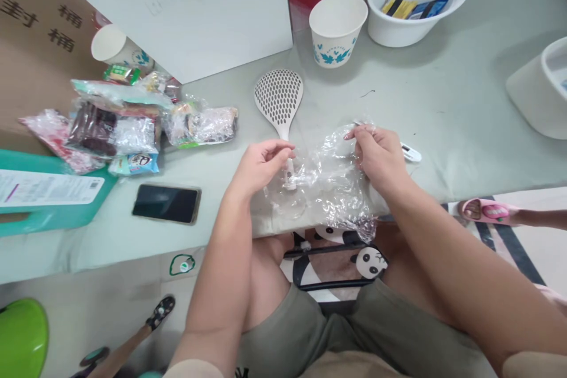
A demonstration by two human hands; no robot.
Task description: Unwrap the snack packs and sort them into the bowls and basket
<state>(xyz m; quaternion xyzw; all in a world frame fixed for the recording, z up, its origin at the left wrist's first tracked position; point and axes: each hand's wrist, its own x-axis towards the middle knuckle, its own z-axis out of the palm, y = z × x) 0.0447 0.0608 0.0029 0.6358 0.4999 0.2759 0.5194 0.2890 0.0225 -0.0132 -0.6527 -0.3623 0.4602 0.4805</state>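
Observation:
A crumpled clear plastic bag (341, 189) lies between my hands and droops over the table's front edge. My right hand (376, 150) pinches its upper right part, thumb against fingers. My left hand (266, 165) is closed, thumb and index finger together, at the bag's left side and over the handle of a white slotted skimmer (280, 97); what its fingertips hold, if anything, is too small to make out. The skimmer's head points away from me. Just beyond my right hand, a small white device (411, 153) is partly hidden.
On the left are a phone (166, 204), packaged snacks (115, 127) and a green board (53, 218). A paper cup (336, 32) and a white bowl (398, 32) with packets stand behind. At right is another white container (538, 91).

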